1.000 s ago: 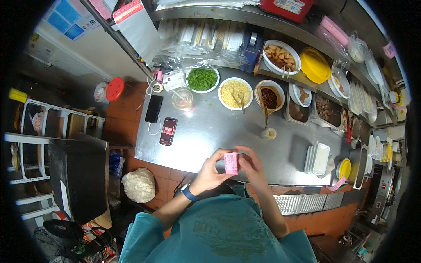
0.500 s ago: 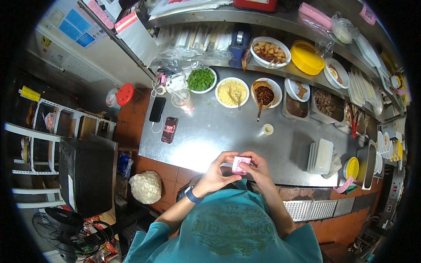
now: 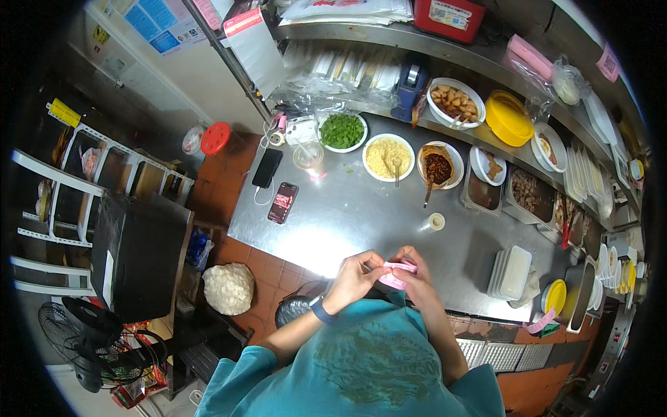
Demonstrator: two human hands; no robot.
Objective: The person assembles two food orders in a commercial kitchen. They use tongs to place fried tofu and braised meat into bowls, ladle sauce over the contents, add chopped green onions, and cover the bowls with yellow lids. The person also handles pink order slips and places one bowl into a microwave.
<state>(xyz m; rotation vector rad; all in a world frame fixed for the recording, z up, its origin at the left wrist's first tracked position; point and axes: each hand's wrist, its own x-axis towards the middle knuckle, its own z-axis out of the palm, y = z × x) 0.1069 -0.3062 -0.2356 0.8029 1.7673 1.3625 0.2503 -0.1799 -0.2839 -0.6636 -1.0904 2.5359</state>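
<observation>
A small pink paper slip (image 3: 395,279), bent into a curl, is held between both hands just over the front edge of the steel table (image 3: 326,208). My left hand (image 3: 352,279) pinches its left end between thumb and fingertips; a dark band circles that wrist. Closed round the right side of the slip is my right hand (image 3: 417,276), its thumb pressing on the paper. Nearest beyond the hands, a small cream-coloured roll (image 3: 435,222) stands on the table.
Bowls of chopped greens (image 3: 342,131), minced garlic (image 3: 388,158) and dark chili sauce (image 3: 438,169) line the back. Two phones (image 3: 283,203) lie at left. Stacked white containers (image 3: 510,272) stand at right. A loaded shelf (image 3: 375,33) overhangs the table.
The slip, flat and facing up before, is now curled and tilted. My left fingers have moved in to pinch its edge. The whole view has shifted and turned slightly.
</observation>
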